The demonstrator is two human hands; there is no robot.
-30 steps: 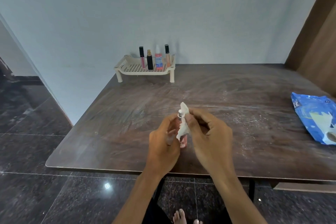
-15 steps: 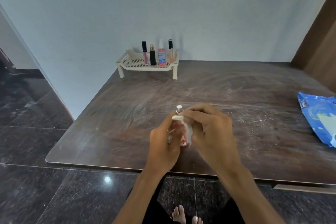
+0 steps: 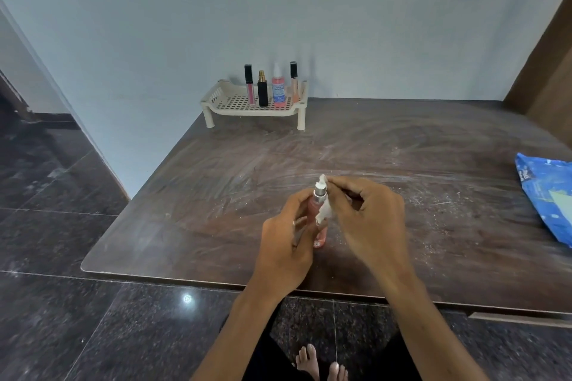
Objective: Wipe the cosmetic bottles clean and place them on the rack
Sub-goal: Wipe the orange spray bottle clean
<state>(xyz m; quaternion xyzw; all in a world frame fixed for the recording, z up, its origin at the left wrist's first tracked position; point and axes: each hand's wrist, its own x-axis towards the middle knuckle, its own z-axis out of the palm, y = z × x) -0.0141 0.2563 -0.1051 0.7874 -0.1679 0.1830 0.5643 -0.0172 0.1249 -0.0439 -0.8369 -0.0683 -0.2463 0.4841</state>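
My left hand [image 3: 286,241] grips a pink spray bottle [image 3: 320,227] with a silver collar, upright just above the table's near part. My right hand [image 3: 370,219] pinches a white wipe [image 3: 324,210] against the bottle's top and right side. At the far left of the table stands a cream rack [image 3: 229,102]. On it stand several bottles: a pink gloss tube [image 3: 249,85], a black spray bottle [image 3: 262,90], a pink spray bottle with a label [image 3: 279,86] and a peach tube [image 3: 294,82].
The dark wooden table [image 3: 402,145] is smeared with white streaks and crumbs. A blue wipes packet [image 3: 548,195] lies at the right edge. A wooden panel [image 3: 548,71] rises at the far right. Black floor tiles and my bare feet [image 3: 322,362] show below.
My right hand slid the wipe down the bottle's side, then back up to its top. The left hand kept its grip and the bottle stayed in place.
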